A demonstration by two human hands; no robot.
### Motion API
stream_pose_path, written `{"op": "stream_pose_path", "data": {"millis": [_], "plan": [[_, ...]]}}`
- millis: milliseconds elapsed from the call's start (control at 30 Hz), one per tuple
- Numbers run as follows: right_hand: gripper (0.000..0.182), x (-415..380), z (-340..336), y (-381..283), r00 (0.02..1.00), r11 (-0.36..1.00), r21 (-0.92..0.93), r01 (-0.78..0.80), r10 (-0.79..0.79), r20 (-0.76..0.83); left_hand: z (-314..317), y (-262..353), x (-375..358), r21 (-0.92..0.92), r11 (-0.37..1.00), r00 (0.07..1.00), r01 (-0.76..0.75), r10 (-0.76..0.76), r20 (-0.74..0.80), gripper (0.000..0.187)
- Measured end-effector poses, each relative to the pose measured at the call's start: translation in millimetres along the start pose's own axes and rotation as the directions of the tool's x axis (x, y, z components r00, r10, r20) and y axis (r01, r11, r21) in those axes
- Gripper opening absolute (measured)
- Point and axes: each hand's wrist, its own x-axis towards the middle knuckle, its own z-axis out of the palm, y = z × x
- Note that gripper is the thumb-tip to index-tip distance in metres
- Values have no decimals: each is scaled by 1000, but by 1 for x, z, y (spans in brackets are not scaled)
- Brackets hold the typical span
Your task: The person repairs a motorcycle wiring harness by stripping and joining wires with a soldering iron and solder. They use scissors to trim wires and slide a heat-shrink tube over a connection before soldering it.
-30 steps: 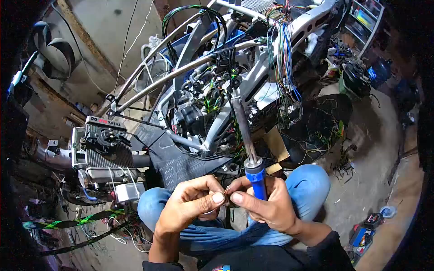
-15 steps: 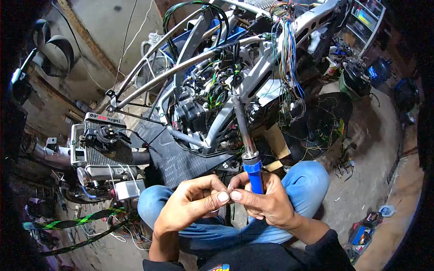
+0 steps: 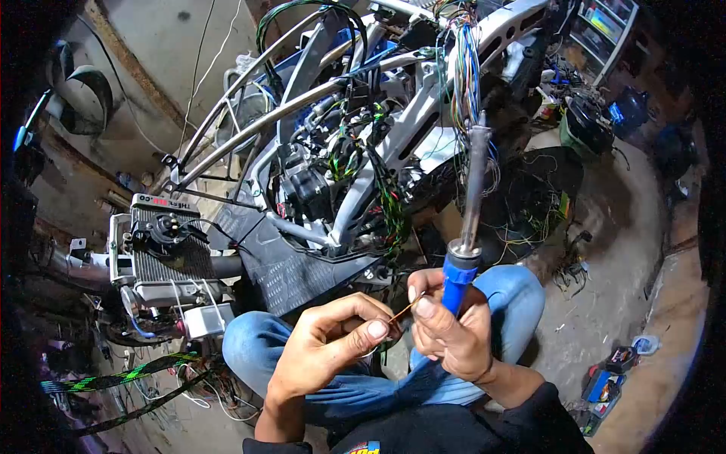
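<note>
My left hand [image 3: 329, 344] is closed, thumb and index finger pinching a thin copper-coloured wire [image 3: 404, 311]. The wire runs up to the right to the fingertips of my right hand [image 3: 454, 329], whose thumb and index finger meet at its far end. The same right hand grips a soldering iron [image 3: 458, 284] by its blue handle between the fingers and palm. Its long metal barrel points upward, and the tip overlaps a hanging bundle of coloured wires [image 3: 467, 72] in this view. Both hands are over my lap, between my knees in jeans.
Ahead stands a bare grey motorcycle frame [image 3: 393, 144] with an engine and loose wiring. A radiator [image 3: 170, 250] and other parts lie to the left, near a braided cable sleeve [image 3: 121, 374]. Wire scraps lie on a black sheet [image 3: 529, 189] at right; small boxes [image 3: 605, 390] sit at lower right.
My hands have drawn apart, exposing the thin wire between them. The soldering iron has moved right and now stands more upright. The view has shifted slightly.
</note>
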Motion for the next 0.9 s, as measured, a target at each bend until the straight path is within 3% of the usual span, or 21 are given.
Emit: {"op": "stream_pose_path", "data": {"millis": [133, 267, 500, 767, 900], "plan": [[20, 1, -8, -6, 998, 998, 34, 58, -57, -10, 5, 9, -2, -46, 990, 991, 136, -136, -3, 25], [24, 3, -11, -7, 998, 999, -17, 52, -53, -35, -1, -6, 0, -88, 996, 999, 8, -4, 43, 33], [23, 2, -14, -9, 997, 998, -8, 56, -56, -43, 5, -2, 4, -136, 990, 995, -45, 57, 84, 44], [22, 1, -20, -7, 999, 999, -1, 48, -48, -22, 7, -3, 8, -15, 1000, 999, 22, -21, 48, 21], [27, -1, -18, -10, 994, 989, -128, 72, -82, -77, 9, 8, 5, 84, 994, 993, -63, 70, -92, 17]]}}
